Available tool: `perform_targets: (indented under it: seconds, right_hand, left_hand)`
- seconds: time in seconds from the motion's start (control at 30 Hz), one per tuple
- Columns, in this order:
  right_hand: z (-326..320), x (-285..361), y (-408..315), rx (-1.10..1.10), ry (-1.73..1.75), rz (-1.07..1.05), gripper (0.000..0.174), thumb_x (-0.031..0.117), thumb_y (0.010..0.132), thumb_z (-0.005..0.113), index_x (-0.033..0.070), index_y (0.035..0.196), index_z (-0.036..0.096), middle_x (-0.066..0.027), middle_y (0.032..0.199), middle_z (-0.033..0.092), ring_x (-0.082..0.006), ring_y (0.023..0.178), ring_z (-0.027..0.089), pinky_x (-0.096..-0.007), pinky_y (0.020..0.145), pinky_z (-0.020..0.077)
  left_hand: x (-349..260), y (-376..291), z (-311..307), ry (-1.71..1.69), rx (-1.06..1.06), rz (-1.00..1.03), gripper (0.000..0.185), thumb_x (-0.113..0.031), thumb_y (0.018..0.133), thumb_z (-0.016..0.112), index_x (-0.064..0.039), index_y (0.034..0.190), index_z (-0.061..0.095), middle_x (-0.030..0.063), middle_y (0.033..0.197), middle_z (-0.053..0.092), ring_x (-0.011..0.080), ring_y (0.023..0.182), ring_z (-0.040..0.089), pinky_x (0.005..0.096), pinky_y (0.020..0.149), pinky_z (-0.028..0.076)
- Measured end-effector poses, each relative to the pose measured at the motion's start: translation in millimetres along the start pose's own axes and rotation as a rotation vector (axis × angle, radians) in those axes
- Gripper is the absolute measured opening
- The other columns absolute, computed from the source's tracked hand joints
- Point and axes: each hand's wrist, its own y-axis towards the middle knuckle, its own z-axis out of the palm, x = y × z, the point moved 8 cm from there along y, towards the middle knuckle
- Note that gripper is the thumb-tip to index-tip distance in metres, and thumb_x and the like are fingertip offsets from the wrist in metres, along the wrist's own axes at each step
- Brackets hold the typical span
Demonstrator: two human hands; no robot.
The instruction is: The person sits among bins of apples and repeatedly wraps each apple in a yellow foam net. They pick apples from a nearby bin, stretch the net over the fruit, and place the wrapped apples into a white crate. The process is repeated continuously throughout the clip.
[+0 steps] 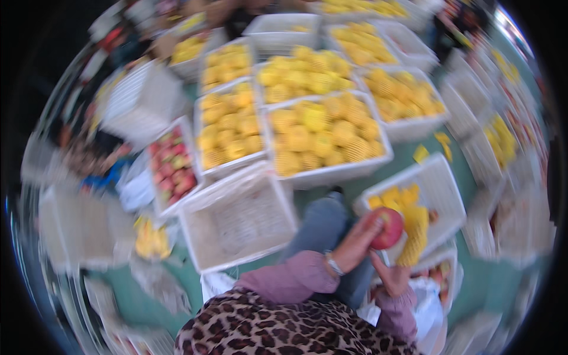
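A red apple (387,228) is held by my left hand (358,243), whose fingers lie along its left side. Just below and to the right, my right hand (394,276) has its fingers at a yellow foam net sleeve (416,233), which stands up beside the apple. Behind both hands, a tilted white foam crate (446,195) holds more yellow net sleeves (397,196) and a small brownish item. Under my right forearm, a crate of apples (451,270) is partly covered by a white plastic bag (421,297).
Crates of yellow-netted fruit (328,137) stand ahead. An open white crate (239,222) is left of my knees, next to a crate of bare apples (173,166). Yellow sleeves (152,237) and a plastic bag (162,284) lie on the green floor. Other people work at the far left and top.
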Motion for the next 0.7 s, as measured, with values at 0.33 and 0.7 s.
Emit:
perform_targets:
  seconds: [0.33,0.7]
  right_hand:
    - [1.8,31.3,-25.6,-0.172,0.160,0.029,0.099,0.017,0.066,0.088,-0.002,0.144,0.031,-0.0172,0.142,0.043,-0.0278,0.126,0.048,-0.0362,0.106,0.0392]
    - [16.2,-48.6,-109.6,0.565,1.347,0.927,0.096,0.061,0.082,0.060,0.002,0.148,0.023,-0.0211,0.147,0.036,-0.0374,0.132,0.044,-0.0511,0.105,0.0438]
  left_hand:
    - [-14.4,-66.4,16.7,0.670,0.146,0.177,0.065,-0.045,0.104,0.037,-0.002,0.149,0.017,0.0203,0.147,0.033,0.0239,0.138,0.034,0.0324,0.115,0.025]
    - [11.9,-99.7,15.2,0.162,0.660,-0.411,0.038,-0.028,0.103,0.047,0.000,0.127,0.054,0.0036,0.126,0.059,0.0080,0.113,0.054,0.0259,0.098,0.044]
